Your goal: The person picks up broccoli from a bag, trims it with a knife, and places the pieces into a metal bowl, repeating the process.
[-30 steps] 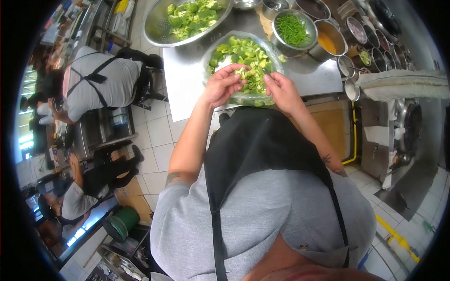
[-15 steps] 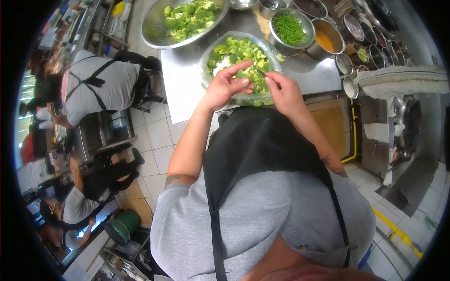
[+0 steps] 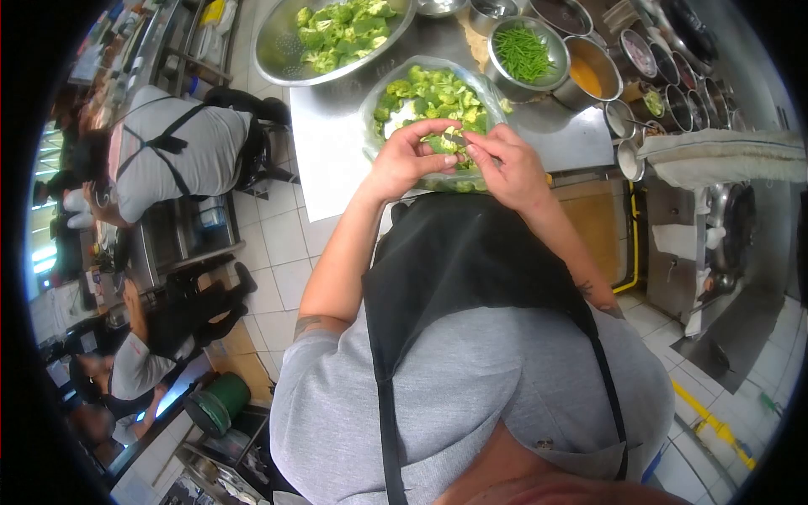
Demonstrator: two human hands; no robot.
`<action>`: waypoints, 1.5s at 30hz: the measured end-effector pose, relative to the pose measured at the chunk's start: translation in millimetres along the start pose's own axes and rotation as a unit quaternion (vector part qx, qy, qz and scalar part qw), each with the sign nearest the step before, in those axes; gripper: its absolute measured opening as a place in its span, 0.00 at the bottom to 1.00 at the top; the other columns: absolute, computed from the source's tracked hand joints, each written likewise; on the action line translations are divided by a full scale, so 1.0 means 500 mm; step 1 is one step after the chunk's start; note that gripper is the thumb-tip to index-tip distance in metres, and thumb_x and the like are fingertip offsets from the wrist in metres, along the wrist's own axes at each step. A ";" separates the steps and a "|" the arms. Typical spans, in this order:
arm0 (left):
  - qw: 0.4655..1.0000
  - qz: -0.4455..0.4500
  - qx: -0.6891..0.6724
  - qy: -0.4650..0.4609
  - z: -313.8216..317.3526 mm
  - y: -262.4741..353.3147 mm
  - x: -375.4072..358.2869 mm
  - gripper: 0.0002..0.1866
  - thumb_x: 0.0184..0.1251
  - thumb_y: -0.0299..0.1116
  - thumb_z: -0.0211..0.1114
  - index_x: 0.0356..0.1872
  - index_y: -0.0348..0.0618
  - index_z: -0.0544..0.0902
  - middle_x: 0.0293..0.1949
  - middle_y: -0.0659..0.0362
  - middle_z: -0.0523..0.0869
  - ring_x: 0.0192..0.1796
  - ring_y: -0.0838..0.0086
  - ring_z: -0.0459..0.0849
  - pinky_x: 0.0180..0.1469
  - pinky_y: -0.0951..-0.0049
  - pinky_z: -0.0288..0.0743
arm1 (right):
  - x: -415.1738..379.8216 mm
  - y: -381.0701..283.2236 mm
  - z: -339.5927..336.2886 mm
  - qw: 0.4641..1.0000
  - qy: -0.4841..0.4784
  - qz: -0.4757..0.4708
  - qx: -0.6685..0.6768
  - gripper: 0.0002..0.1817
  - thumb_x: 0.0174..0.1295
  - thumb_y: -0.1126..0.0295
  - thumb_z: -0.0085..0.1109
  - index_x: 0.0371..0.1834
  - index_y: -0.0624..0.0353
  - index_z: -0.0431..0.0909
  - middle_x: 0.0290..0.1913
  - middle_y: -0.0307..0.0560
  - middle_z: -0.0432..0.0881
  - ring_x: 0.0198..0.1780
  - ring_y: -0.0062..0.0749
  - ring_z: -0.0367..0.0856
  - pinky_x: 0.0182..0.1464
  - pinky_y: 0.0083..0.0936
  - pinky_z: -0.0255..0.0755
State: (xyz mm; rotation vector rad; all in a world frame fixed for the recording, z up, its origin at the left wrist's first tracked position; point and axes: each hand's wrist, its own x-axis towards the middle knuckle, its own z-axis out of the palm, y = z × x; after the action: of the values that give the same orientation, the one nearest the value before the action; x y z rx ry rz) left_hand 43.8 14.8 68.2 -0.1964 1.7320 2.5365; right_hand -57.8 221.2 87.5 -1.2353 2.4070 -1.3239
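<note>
Over a plastic-lined bowl [image 3: 370, 126] of cut broccoli [image 3: 433, 91], my two hands are close together. My left hand [image 3: 414, 156] has its fingers curled round a small broccoli piece [image 3: 453, 141]. A small dark blade [image 3: 459, 139] lies against that piece. My right hand [image 3: 503, 164] is closed on the knife, whose handle is mostly hidden by the fingers. Behind and to the left, a large metal colander [image 3: 282, 50] holds more broccoli florets [image 3: 345, 32].
A bowl of chopped green beans [image 3: 523, 52] and a pot of orange liquid [image 3: 587, 76] stand at the back right. More pots line the right. A towel [image 3: 724, 151] hangs there. A co-worker [image 3: 181, 147] is at the left, with others below.
My right hand has turned inward and the blade has come to the broccoli piece at my left fingers. The left fingers have curled in more.
</note>
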 end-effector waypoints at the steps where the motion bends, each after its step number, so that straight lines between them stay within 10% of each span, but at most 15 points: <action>1: 1.000 -0.002 -0.012 0.005 0.004 0.001 0.002 0.29 0.69 0.16 0.69 0.71 0.37 0.76 0.51 0.57 0.90 0.47 0.76 0.91 0.56 0.71 0.89 | 0.001 -0.005 0.001 1.000 0.019 0.003 -0.012 0.13 0.72 0.64 0.65 0.54 0.53 0.90 0.39 0.49 0.84 0.39 0.46 0.85 0.41 0.37 0.78; 14: 0.989 0.002 -0.146 -0.015 0.006 -0.002 0.003 0.32 0.69 0.16 0.70 0.74 0.38 0.74 0.59 0.56 0.86 0.44 0.74 0.91 0.56 0.68 0.89 | 0.018 0.007 0.005 0.997 0.067 -0.018 0.015 0.11 0.70 0.66 0.68 0.51 0.57 0.90 0.38 0.49 0.84 0.39 0.45 0.86 0.41 0.35 0.78; 23: 0.980 -0.026 -0.186 -0.069 -0.002 0.006 -0.004 0.29 0.83 0.25 0.56 0.81 0.36 0.62 0.71 0.49 0.76 0.65 0.63 0.85 0.68 0.62 0.83 | 0.022 0.028 0.000 0.994 0.073 0.020 0.077 0.11 0.73 0.69 0.66 0.51 0.64 0.88 0.37 0.49 0.84 0.35 0.36 0.83 0.39 0.29 0.76; 32: 0.959 -0.040 -0.265 -0.094 -0.021 0.004 -0.008 0.15 0.86 0.29 0.52 0.66 0.36 0.74 0.66 0.50 0.78 0.68 0.49 0.83 0.66 0.59 0.84 | 0.020 0.025 -0.007 0.994 0.012 0.007 0.107 0.11 0.72 0.69 0.67 0.50 0.64 0.88 0.35 0.48 0.83 0.33 0.32 0.81 0.37 0.28 0.74; 37: 0.971 -0.097 -0.217 0.005 -0.019 -0.019 -0.006 0.12 0.89 0.29 0.47 0.61 0.39 0.76 0.63 0.51 0.80 0.61 0.56 0.87 0.55 0.67 0.88 | 0.017 0.032 0.004 0.993 0.003 0.014 0.118 0.11 0.74 0.72 0.65 0.53 0.65 0.88 0.35 0.41 0.81 0.33 0.20 0.75 0.37 0.21 0.69; 45: 0.985 -0.077 -0.155 0.026 -0.028 0.002 -0.001 0.21 0.86 0.32 0.55 0.75 0.42 0.71 0.62 0.54 0.81 0.50 0.70 0.88 0.45 0.77 0.84 | 0.018 0.049 0.019 0.993 -0.003 0.066 0.096 0.13 0.71 0.65 0.67 0.50 0.64 0.88 0.39 0.52 0.86 0.35 0.38 0.84 0.39 0.31 0.77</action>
State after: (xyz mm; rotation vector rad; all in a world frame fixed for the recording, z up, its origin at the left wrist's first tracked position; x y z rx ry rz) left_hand 44.9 1.6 64.2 -0.3967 1.2707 2.6896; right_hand -73.7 215.5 65.8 -1.0105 2.2505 -1.4690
